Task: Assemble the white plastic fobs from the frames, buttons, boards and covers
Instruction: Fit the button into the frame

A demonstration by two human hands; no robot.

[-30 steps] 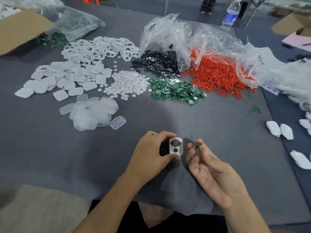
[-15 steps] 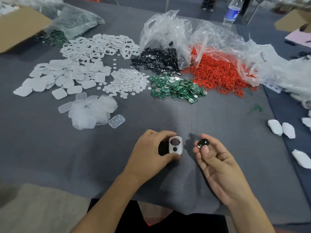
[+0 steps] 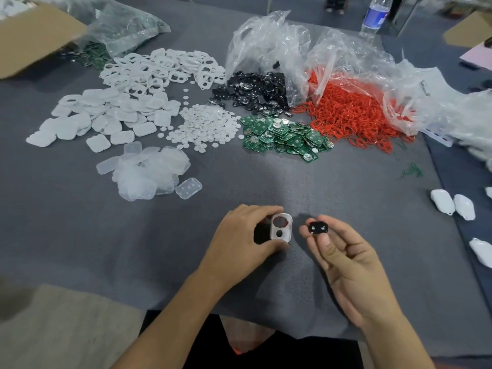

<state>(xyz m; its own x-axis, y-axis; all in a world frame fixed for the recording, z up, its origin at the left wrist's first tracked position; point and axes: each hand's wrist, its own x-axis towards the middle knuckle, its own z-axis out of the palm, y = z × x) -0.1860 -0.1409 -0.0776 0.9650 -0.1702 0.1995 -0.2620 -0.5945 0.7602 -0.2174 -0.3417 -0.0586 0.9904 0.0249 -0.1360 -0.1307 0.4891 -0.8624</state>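
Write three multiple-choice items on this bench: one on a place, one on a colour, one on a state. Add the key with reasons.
1. Where does the open pile of green boards lie?
A) between the white discs and the red rings
B) on the floor
C) in the person's lap

2. What colour is the button piece that the right hand pinches?
A) red
B) black
C) green

3. How does that button piece stand to the white frame that the left hand grips?
A) pressed into it
B) lying under it
C) held apart, not yet fitted

Key:
1 A, the discs lie on one side of the boards and the rings on the other.
2 B, it is black with small white marks.
3 C, grey cloth shows between the two.
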